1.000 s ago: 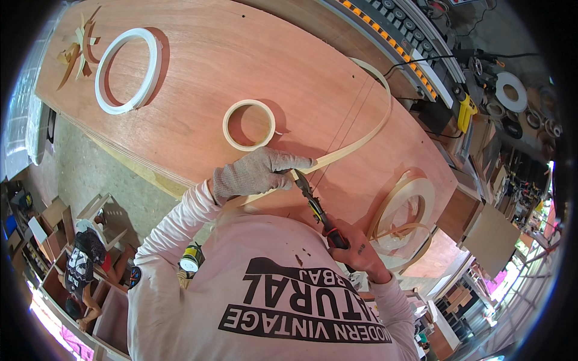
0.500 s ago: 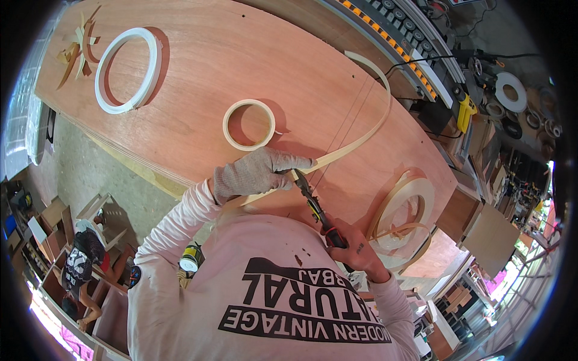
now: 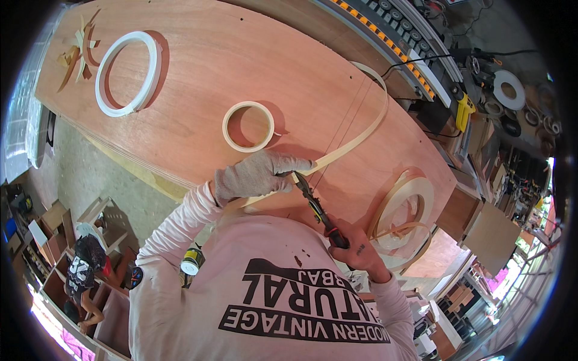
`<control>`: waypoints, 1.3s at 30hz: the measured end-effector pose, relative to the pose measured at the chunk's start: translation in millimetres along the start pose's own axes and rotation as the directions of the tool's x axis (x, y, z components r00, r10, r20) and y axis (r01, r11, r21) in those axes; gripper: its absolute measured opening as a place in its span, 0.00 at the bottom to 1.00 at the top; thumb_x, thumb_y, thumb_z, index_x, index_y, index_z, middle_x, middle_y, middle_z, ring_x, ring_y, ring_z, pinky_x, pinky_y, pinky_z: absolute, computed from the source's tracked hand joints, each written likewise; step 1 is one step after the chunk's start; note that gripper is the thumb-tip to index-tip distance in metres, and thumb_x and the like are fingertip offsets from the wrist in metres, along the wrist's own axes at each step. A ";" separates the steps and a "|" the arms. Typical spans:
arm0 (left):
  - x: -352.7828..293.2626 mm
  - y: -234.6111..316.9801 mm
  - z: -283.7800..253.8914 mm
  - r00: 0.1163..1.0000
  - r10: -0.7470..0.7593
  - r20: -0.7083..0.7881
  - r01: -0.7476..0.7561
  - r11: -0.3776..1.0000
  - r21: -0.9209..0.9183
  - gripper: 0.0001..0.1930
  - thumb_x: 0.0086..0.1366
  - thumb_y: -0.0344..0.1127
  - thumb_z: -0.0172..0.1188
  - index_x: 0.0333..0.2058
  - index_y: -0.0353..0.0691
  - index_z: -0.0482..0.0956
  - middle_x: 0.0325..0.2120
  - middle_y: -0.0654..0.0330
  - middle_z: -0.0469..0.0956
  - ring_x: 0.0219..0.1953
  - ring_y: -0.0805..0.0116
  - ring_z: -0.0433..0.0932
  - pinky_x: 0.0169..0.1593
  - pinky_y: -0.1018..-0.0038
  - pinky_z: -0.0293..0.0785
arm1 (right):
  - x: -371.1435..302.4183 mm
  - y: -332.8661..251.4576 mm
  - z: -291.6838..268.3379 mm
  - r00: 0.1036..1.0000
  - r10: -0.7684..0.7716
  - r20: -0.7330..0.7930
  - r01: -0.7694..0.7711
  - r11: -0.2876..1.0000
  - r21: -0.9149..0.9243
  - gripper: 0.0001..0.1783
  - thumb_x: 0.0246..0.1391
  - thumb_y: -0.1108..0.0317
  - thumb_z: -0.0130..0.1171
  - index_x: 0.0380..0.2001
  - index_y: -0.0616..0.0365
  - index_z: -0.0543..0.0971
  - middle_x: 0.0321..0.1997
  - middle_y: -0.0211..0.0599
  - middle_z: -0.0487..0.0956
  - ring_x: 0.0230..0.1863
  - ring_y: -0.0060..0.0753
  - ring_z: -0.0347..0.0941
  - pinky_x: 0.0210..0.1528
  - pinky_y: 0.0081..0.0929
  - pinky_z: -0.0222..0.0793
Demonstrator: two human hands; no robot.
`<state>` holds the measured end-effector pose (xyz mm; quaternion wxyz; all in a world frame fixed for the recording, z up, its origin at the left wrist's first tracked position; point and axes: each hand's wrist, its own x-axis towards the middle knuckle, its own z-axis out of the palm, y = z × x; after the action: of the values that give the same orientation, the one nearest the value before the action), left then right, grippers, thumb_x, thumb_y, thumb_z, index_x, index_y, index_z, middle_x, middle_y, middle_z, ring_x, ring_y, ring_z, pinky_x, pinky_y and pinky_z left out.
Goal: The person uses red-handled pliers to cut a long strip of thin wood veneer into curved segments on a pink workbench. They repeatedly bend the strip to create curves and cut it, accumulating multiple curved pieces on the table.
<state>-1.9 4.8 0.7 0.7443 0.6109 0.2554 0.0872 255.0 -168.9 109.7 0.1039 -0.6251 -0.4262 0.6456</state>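
My left hand (image 3: 256, 174), in a grey knit glove, pinches a long pale wood-toned edging strip (image 3: 355, 142). From its fingers the strip curves away to the far right edge of the board, and a short length shows below the palm. Red-and-black handled snips (image 3: 314, 204) are gripped in my ungloved right hand (image 3: 360, 249). Their jaws touch or lie just beside the strip at the left fingertips; whether the blades are closed on it I cannot tell. Beneath both hands lies a large reddish plywood sheet (image 3: 198, 66).
A cream tape roll (image 3: 226, 129) and a larger white roll (image 3: 102, 84) rest on the plywood. Strip offcuts (image 3: 78, 51) lie far left, and coiled edging (image 3: 376, 222) sits at right. A yellow heat gun (image 3: 463, 111) is beyond the board. Another person (image 3: 84, 271) works at lower left.
The far curve of the strip has dropped slightly nearer, its loose end now by the board's far edge. Both hands and the snips are almost in the same place.
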 end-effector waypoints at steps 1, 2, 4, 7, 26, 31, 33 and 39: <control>0.2 0.0 0.7 1.000 -0.001 -0.001 0.001 1.000 -0.006 0.31 0.60 0.22 0.68 0.63 0.43 0.76 0.52 0.58 0.83 0.48 0.68 0.80 0.56 0.71 0.75 | -0.1 1.5 0.7 1.000 -0.002 -0.007 0.002 1.000 -0.001 0.41 0.43 0.75 0.60 0.66 0.65 0.70 0.40 0.37 0.77 0.35 0.29 0.72 0.42 0.25 0.69; 0.4 0.1 0.9 1.000 -0.002 -0.002 0.002 1.000 -0.011 0.31 0.60 0.22 0.68 0.63 0.43 0.76 0.52 0.58 0.83 0.48 0.68 0.80 0.56 0.71 0.75 | 0.0 4.4 1.8 1.000 -0.004 -0.013 0.004 1.000 -0.002 0.41 0.43 0.74 0.60 0.66 0.65 0.70 0.39 0.37 0.77 0.35 0.29 0.72 0.42 0.25 0.69; 0.0 2.6 -0.3 0.999 -0.026 0.022 0.025 1.000 0.007 0.30 0.62 0.23 0.66 0.64 0.43 0.75 0.52 0.57 0.83 0.49 0.68 0.80 0.56 0.72 0.75 | -0.2 7.7 0.4 1.000 0.001 0.005 -0.001 1.000 -0.012 0.41 0.43 0.74 0.60 0.67 0.64 0.70 0.40 0.37 0.77 0.35 0.28 0.72 0.42 0.25 0.69; -0.3 5.0 -1.2 1.000 -0.009 0.022 0.009 1.000 0.018 0.30 0.64 0.23 0.64 0.65 0.43 0.74 0.53 0.56 0.82 0.51 0.69 0.79 0.57 0.72 0.74 | -2.6 9.9 -4.5 0.999 0.021 0.049 -0.021 1.000 0.004 0.44 0.43 0.72 0.61 0.69 0.63 0.67 0.44 0.39 0.77 0.40 0.31 0.73 0.46 0.27 0.69; -16.5 39.8 5.5 0.999 -0.020 0.036 0.018 0.998 0.060 0.32 0.61 0.17 0.62 0.65 0.42 0.74 0.52 0.60 0.82 0.44 0.74 0.80 0.54 0.77 0.76 | 51.3 16.2 -0.4 0.527 -0.583 -0.618 -0.375 0.493 -0.785 0.48 0.57 0.53 0.68 0.70 0.71 0.59 0.72 0.63 0.59 0.70 0.68 0.59 0.70 0.57 0.56; -25.1 53.9 13.8 0.999 0.033 0.035 -0.034 0.999 0.017 0.30 0.63 0.18 0.63 0.64 0.41 0.75 0.53 0.59 0.81 0.46 0.73 0.80 0.55 0.77 0.75 | 92.8 -36.0 -13.4 0.764 -0.048 -0.644 0.523 0.630 0.574 0.24 0.67 0.58 0.60 0.58 0.63 0.71 0.52 0.45 0.74 0.53 0.43 0.74 0.55 0.47 0.73; -30.0 52.9 20.1 0.996 0.049 0.069 -0.053 0.997 0.060 0.29 0.64 0.19 0.62 0.64 0.41 0.75 0.53 0.59 0.81 0.48 0.73 0.80 0.56 0.76 0.74 | 107.3 -49.7 -19.6 0.868 -0.040 -0.495 0.484 0.285 0.827 0.16 0.70 0.60 0.58 0.53 0.59 0.74 0.44 0.39 0.76 0.47 0.37 0.76 0.51 0.40 0.76; -36.9 45.5 41.0 0.893 0.074 -0.443 -0.270 0.876 -0.399 0.27 0.67 0.20 0.61 0.64 0.39 0.74 0.46 0.60 0.81 0.44 0.74 0.79 0.50 0.75 0.76 | 76.6 -69.6 -12.6 0.783 -0.351 -0.514 0.621 0.495 0.608 0.13 0.73 0.61 0.53 0.48 0.58 0.77 0.35 0.33 0.79 0.37 0.28 0.76 0.44 0.29 0.74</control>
<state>-5.2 -36.1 59.2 0.7828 0.4095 0.3234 0.3388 223.3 -69.7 103.9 0.6008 -0.4712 -0.2572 0.5923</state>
